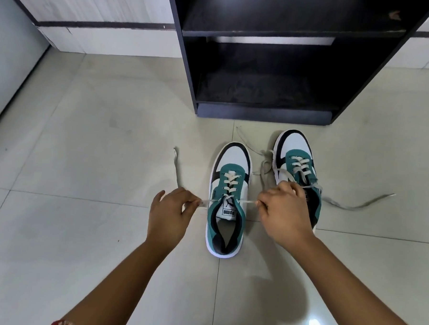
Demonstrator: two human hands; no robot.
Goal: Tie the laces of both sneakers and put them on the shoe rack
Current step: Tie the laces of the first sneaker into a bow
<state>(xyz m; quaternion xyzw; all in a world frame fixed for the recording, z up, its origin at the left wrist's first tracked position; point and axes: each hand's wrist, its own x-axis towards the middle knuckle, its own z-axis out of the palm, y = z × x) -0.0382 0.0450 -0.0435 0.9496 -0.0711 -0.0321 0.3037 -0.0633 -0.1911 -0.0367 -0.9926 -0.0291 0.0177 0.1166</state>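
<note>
Sneakers stand side by side on the tiled floor [84, 155], toes toward the shoe rack [263, 65] at 12 o'clock. The near sneaker [227, 200] carries a tongue label reading "PUMA". Left hand [169, 216] and right hand [284, 210] each pinch one lace end, pulled taut toward 9 and 3 o'clock. The far sneaker [296, 161] lies unlaced, just beside it.

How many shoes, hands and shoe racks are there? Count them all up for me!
Sneakers: 2, the left sneaker and the right sneaker
Hands: 2, the left hand and the right hand
Shoe racks: 1, the black shoe rack
Total: 5
</note>
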